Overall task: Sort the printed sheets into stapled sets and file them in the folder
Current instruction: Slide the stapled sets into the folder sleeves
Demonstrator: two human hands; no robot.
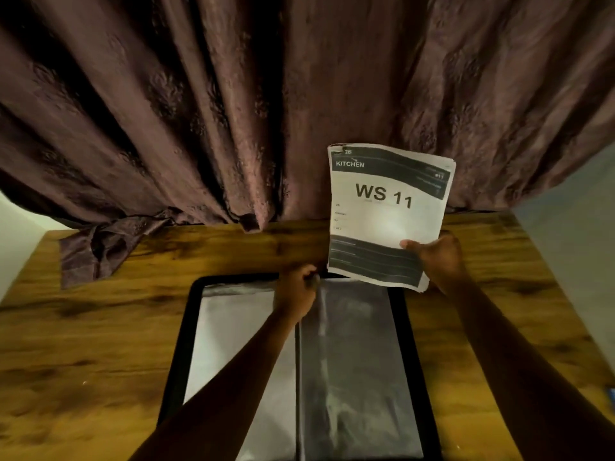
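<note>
One open black folder [181, 344] lies on the wooden desk [83, 327], showing two plastic sleeves. The left hand [297, 289] pinches the top edge of the right sleeve [352, 361] at 12 o'clock. The right hand [439, 257], at 2 o'clock, grips one stapled set [382, 214] upright (cover reads "KITCHEN, WS 11"). One brown curtain [233, 111] hangs behind.

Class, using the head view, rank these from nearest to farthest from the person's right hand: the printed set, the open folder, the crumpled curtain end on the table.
1. Printed set: held in the right hand.
2. Open folder: just below-left, front centre.
3. Crumpled curtain end: far left on the table.
</note>
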